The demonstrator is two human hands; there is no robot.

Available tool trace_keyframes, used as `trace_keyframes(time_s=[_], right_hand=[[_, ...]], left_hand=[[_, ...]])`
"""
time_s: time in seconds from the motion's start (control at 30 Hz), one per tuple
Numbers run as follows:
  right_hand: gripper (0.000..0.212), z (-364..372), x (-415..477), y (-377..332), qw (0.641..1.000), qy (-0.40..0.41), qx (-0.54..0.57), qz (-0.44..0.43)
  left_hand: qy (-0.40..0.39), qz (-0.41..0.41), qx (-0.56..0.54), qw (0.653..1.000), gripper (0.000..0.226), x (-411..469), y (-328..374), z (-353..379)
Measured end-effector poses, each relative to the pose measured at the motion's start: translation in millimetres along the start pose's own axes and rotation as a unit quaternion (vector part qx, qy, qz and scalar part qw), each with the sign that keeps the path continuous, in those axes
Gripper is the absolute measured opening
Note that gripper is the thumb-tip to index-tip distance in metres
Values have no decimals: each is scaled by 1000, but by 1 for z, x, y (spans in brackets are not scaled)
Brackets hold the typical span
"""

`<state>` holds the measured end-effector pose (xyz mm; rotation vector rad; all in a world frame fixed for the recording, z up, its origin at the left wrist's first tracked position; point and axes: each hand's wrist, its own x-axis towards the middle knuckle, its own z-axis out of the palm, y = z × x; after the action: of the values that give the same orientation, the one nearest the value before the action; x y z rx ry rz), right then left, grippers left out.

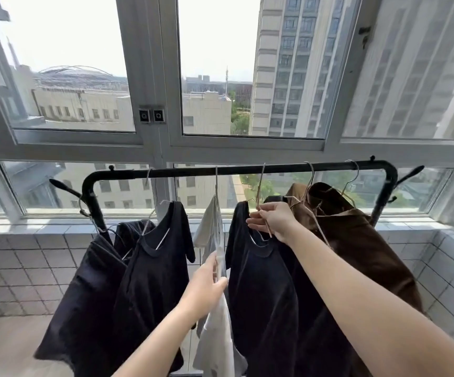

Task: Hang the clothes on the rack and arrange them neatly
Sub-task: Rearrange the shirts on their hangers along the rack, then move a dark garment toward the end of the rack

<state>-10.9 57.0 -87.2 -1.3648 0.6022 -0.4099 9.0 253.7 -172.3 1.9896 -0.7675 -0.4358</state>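
Behind the black metal clothes rack (247, 170) stand grey-framed balcony windows (155, 77) and a white tiled wall (16, 257). Two black T-shirts (149, 268) hang on wire hangers at the rack's left end, brown garments (356, 240) at its right. The left hand (206, 288) has its fingers clamped on a pale grey garment (215, 336) hanging mid-rail. The right hand (273, 220) pinches the thin wire hanger (261, 191) of another black T-shirt (261, 295), hooked over the rail just beside the grey one

White-framed window (152, 77), pale high-rise (296, 63) outside, domed building (78, 74), tiled wall (16, 265) below the sill.
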Motion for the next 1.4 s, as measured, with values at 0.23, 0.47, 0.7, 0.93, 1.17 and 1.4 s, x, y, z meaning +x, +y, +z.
trace_keyframes(time_s=[0.23,0.47,0.7,0.93,1.17,1.4], right_hand=[[32,1,7,18,999,28,-22,-25],[35,-12,1,35,967,56,-236,-84],[39,-12,-24,29,890,64,-381,-241],[33,28,-40,42,893,-63,-347,-279],[29,63,-38,55,883,-142,-370,-252],[29,90,-31,63,869,-149,-413,-226]], left_hand=[[14,4,3,1000,51,3,-2,8],[45,-4,-17,999,45,1,-4,19],[110,12,16,994,37,-15,-25,6],[246,26,71,966,24,-35,-40,-27],[355,-24,158,921,34,-48,-52,-50],[266,-110,120,950,56,-30,-69,-66]])
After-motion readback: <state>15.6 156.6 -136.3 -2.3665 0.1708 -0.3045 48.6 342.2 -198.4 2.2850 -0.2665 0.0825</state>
